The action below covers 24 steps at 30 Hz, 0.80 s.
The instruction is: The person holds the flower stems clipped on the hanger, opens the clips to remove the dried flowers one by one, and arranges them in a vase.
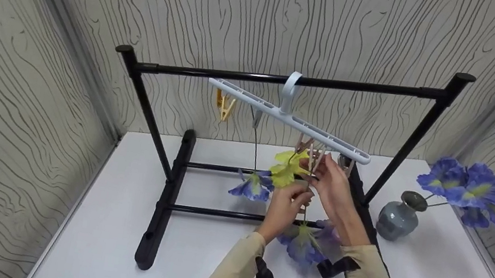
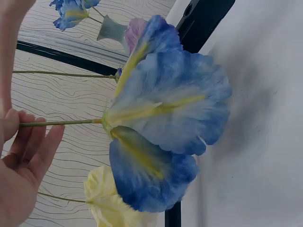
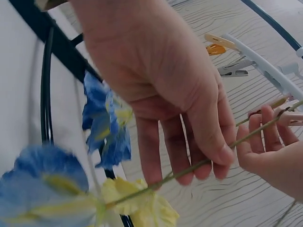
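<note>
Thumb and fingers of my left hand [image 1: 285,209] pinch the green stem [image 2: 75,122] of a blue iris [image 2: 165,104], whose bloom hangs downward below the hand. Higher up, my right hand [image 1: 338,194] has its fingers around a pale pink clothespin [image 1: 318,158] at the stem's upper end. That clothespin hangs from a light blue clip hanger [image 1: 244,96]. Beside the hands, a yellow iris [image 1: 286,168] hangs head down from another clothespin. In the right wrist view the left hand covers part of the scene, and the right hand [image 3: 279,158] shows smaller behind the stem.
A black rack [image 1: 232,75] carries the hanger. Another blue iris [image 1: 252,186] hangs from a grey clothespin, and orange and yellow clothespins [image 1: 226,109] hang at the left. To the right, a grey-blue vase [image 1: 397,220] holds blue irises [image 1: 475,190] on the white table [image 1: 105,235].
</note>
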Motion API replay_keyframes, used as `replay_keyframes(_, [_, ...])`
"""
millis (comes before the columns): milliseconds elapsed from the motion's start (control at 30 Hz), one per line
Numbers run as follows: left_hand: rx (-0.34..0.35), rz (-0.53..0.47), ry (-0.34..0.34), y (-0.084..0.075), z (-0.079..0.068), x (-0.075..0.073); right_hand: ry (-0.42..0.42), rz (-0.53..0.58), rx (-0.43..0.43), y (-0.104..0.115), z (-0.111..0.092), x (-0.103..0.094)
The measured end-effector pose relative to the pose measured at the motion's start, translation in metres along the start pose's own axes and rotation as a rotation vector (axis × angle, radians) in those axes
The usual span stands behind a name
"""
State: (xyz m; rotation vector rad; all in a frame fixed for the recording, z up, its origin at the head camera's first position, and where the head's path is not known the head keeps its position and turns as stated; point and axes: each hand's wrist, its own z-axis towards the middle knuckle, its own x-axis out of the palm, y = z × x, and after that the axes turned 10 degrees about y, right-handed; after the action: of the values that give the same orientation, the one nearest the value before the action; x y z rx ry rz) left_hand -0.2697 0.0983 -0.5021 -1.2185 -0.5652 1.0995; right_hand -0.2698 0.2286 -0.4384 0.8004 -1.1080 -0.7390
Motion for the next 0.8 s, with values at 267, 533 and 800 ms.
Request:
replay_keyframes(267, [-0.012,0.019,0.011,-0.001,-0.007,-0.003,0.221,0.309,-0.001,-0.003,0.017,-0.003])
replay_keyframes(533, [-0.027,-0.001,0.027,-0.005,-0.011,-0.004,0.251,0.423,0.027,-0.001,0.02,0.0])
replay_keyframes(800, [0.012,0.053,0.044,-0.009,-0.015,-0.006,0.166,0.506,0.063,0.005,0.024,0.002])
